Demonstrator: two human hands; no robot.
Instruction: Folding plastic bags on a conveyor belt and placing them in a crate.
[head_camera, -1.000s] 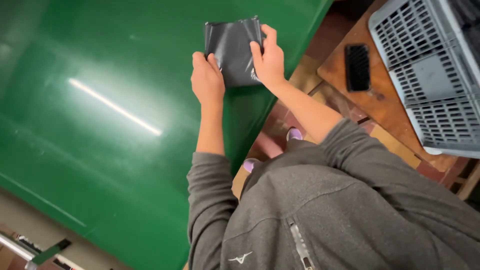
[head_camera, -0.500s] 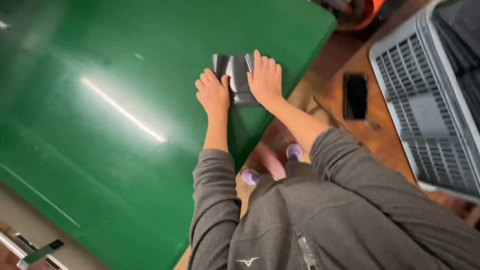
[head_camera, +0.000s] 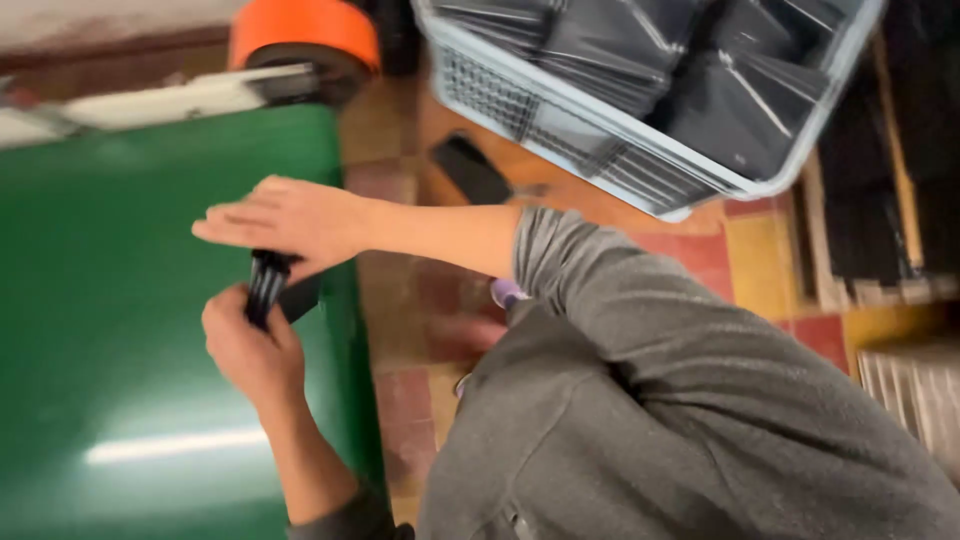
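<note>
The left hand (head_camera: 250, 350) grips a folded black bag (head_camera: 268, 285) upright at the green counter's (head_camera: 120, 330) right edge; the right hand (head_camera: 285, 218) lies flat and open on top, pressing it down. A grey crate (head_camera: 560, 120) of black bags sits far right.

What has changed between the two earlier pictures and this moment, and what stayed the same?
The dark bag, spread flat between both hands a second ago and then pressed onto the green table, is now gathered into a narrow bundle. The left hand grips it from below; the right hand lies over its top, fingers stretched out. The view has also swung toward the grey crate. Both hands remain on the bag at the table's edge.
</note>
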